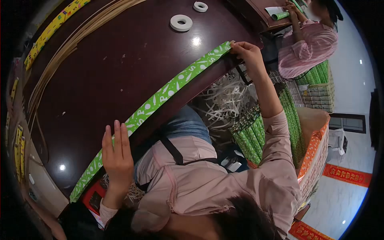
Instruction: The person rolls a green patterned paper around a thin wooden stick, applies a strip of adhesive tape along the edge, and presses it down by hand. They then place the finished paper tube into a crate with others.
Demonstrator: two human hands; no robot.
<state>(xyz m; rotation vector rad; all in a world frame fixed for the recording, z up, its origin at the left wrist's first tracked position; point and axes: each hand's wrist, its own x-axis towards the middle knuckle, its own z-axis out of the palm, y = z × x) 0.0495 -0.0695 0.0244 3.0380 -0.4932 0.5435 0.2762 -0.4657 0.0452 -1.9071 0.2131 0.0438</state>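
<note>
A long, narrow green strip [162, 93] printed with white letters and shapes lies diagonally along the near edge of the dark table [92, 80]. My right hand [249, 55] pinches its far right end between thumb and fingers. Lower down, my left hand [118, 154] rests flat over the strip, fingers stretched out and pointing away from me. The strip continues past that palm to a lower left end near the table corner. Part of it is hidden under the left hand.
Two white tape rolls [181, 23] sit at the back. Thin tan strips [76, 42] and a yellow printed strip [56, 30] lie left. White shredded strips [226, 96] and bundled green rolls [250, 138] stand right of my lap. A person in a striped shirt [308, 46] works at another table.
</note>
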